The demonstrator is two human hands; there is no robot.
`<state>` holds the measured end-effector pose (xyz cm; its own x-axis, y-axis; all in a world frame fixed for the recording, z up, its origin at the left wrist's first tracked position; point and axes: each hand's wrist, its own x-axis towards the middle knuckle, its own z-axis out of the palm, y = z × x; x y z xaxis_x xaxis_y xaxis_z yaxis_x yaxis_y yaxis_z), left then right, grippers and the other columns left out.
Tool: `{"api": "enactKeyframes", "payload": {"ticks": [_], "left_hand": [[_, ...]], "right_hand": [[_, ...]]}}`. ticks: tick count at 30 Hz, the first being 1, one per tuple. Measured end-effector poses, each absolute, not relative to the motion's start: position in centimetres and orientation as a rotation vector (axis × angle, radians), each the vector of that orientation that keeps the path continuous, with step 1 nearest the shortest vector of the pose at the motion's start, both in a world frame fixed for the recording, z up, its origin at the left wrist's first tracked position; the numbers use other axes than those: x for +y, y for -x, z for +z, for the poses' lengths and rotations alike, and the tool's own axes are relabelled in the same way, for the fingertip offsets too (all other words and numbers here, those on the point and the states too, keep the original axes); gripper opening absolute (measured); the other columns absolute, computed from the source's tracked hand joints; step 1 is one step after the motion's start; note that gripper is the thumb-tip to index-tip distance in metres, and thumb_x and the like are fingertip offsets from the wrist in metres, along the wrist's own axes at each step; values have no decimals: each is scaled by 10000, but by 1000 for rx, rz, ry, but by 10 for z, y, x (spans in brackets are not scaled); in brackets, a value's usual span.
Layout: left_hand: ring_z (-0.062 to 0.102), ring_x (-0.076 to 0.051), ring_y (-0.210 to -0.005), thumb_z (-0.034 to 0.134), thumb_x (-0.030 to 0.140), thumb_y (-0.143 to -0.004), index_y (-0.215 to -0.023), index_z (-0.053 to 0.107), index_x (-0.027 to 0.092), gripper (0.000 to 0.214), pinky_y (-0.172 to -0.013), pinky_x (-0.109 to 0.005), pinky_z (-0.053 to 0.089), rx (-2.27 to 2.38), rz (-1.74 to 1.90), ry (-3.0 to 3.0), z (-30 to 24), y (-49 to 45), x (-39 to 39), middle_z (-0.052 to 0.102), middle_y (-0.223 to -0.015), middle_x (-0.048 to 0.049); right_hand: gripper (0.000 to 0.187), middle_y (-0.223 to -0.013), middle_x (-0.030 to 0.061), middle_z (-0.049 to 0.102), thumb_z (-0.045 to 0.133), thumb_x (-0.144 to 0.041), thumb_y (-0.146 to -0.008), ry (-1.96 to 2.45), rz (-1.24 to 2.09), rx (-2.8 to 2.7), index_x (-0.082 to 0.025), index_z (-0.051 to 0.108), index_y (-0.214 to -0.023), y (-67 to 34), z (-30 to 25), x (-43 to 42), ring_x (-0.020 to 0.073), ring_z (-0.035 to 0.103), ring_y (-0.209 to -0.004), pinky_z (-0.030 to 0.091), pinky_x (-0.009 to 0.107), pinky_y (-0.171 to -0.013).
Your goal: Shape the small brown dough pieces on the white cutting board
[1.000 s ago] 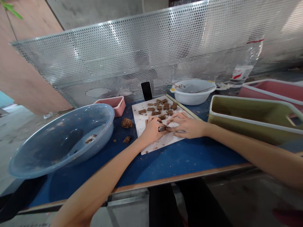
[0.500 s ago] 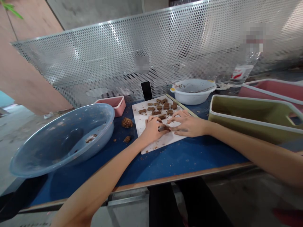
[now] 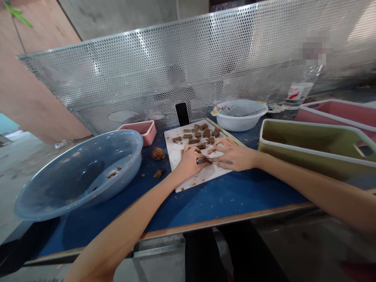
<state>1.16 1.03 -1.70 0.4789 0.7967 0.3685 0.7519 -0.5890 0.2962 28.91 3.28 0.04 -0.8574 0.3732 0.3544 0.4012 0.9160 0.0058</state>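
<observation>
A white cutting board [image 3: 182, 150] lies on the blue table, with several small brown dough pieces [image 3: 196, 134] lined up on its far half. My left hand [image 3: 188, 163] is curled on the board, fingers closed around a small dark metal cutter [image 3: 200, 160] pressed into brown dough. My right hand [image 3: 232, 155] rests beside it on the board, its fingers spread, fingertips touching the dough next to the cutter.
A large blue plastic bowl [image 3: 79, 172] sits at the left. A brown dough lump [image 3: 158, 153], a pink tray [image 3: 140, 128], a propped phone [image 3: 182, 113], a white basin [image 3: 239, 114], a green tray [image 3: 314, 145], a pink tray [image 3: 340, 113] and a perforated metal screen [image 3: 188, 66] surround the board.
My right hand's fingers have lifted slightly and shifted a little on the board. The left hand stays curled on the cutter in the same spot.
</observation>
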Motion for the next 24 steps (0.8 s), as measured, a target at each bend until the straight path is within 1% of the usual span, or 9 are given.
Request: {"api": "enactKeyframes", "payload": {"ticks": [2,4,8,12,14,17,21,22,24], "left_hand": [[530,-400,-1288,883,506,-944,-975,911,291,219,-1099,-625,467,1386,735,-2606,-17,-13,10,713,-1232,-122],[528,-396,-1295,883,501,-946,-974,913,293,212,-1114,-622,458,1391,732,-2607,-17,-14,10,711,-1234,-118],[531,-388,-1291,855,541,-963,-1004,907,278,272,-1116,-611,454,1370,701,-2653,-15,-11,9,706,-1244,-115],[534,-379,-1277,817,552,-992,-1235,861,256,385,-1111,-603,458,1412,749,-2672,-10,-4,7,698,-1305,-127],[534,-371,-1270,732,494,-1061,-1293,831,250,351,-1086,-589,467,1454,799,-2675,-8,0,6,699,-1295,-128],[543,-354,-1256,594,333,-1121,-1264,812,208,289,-1077,-565,470,1518,893,-2645,-7,3,6,705,-1258,-133],[543,-348,-1259,564,208,-1082,-1206,792,202,260,-1105,-562,466,1563,959,-2603,-8,5,7,712,-1241,-125],[541,-345,-1255,565,195,-1073,-1195,789,203,255,-1113,-563,465,1562,966,-2600,-8,5,7,712,-1235,-123],[539,-338,-1248,562,178,-1063,-1180,784,201,252,-1126,-560,466,1554,980,-2595,-8,6,7,711,-1228,-120]], "right_hand": [[454,-1490,152,687,506,-496,-1141,680,-137,-2697,-298,804,-1422,-291,0,36,438,510,-1446,381,696,-1181],[475,-1503,171,668,505,-511,-1139,746,-132,-2676,-285,793,-1443,-291,0,38,452,490,-1467,389,701,-1187],[453,-1549,123,634,497,-520,-1147,656,-61,-2752,-371,763,-1482,-289,3,33,393,493,-1459,401,655,-1218],[460,-1545,131,631,466,-523,-1160,606,-34,-2774,-347,826,-1385,-285,7,26,393,479,-1454,407,653,-1210],[463,-1545,126,631,462,-530,-1162,617,-10,-2760,-352,829,-1380,-285,7,25,393,474,-1456,409,651,-1208],[459,-1545,124,628,472,-530,-1161,644,9,-2751,-357,794,-1439,-286,6,26,394,481,-1446,421,647,-1190],[434,-1419,134,666,494,-503,-1160,595,7,-2675,-319,867,-1286,-287,2,29,364,522,-1373,427,611,-1176],[434,-1400,136,667,493,-502,-1160,584,5,-2656,-317,861,-1300,-287,1,30,357,528,-1361,431,605,-1172],[446,-1425,138,654,491,-509,-1158,587,0,-2657,-328,803,-1420,-287,0,30,359,522,-1374,440,604,-1172]]}}
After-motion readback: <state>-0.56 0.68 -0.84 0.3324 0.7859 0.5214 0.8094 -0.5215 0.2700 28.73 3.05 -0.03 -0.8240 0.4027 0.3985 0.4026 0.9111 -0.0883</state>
